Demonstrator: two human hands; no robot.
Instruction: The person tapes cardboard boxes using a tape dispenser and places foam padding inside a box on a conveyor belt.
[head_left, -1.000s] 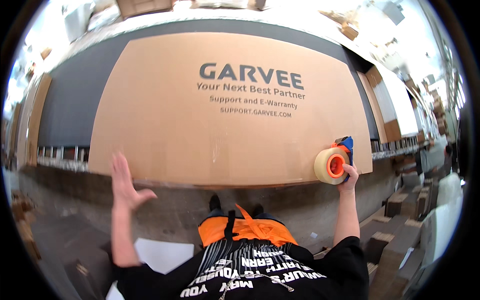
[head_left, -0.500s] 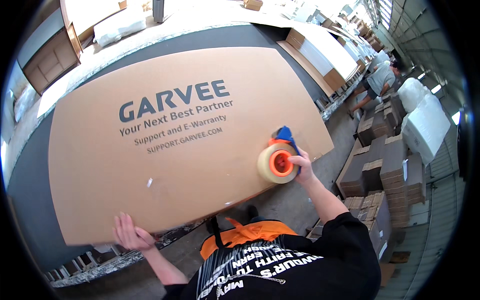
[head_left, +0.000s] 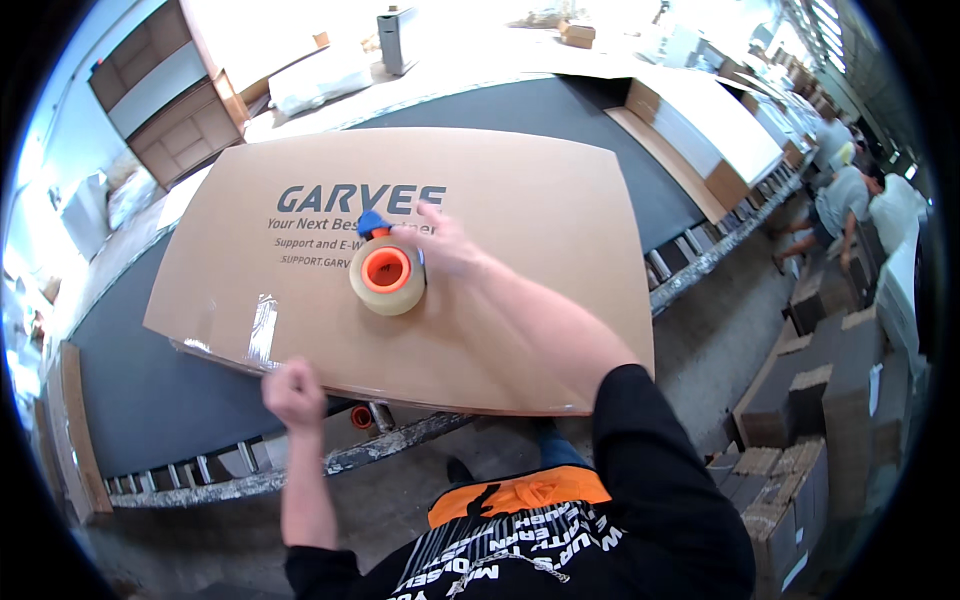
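A large flat brown carton [head_left: 520, 300] with dark print lies on a dark conveyor belt [head_left: 160, 390]. On its top stands a tape dispenser [head_left: 385, 275] with a clear roll, orange core and blue tip. My right hand [head_left: 445, 243] reaches across the carton beside the dispenser, fingers apart, none through the core; blur hides whether they still touch it. My left hand [head_left: 295, 393] is a closed fist at the carton's near edge; its inside is hidden. Just beyond the fist, a shiny strip of clear tape [head_left: 263, 328] runs to that edge.
Belt rollers and a metal rail [head_left: 400, 436] run along my side. White panels in an open carton [head_left: 700, 130] stand far right on the line. Stacked brown cardboard [head_left: 790, 490] fills the right side, where a person [head_left: 842, 200] bends over.
The carton has turned and shifted right on the belt. My right hand has carried the dispenser leftward over the carton and loosened around it. My left hand has gone from spread fingers to a fist.
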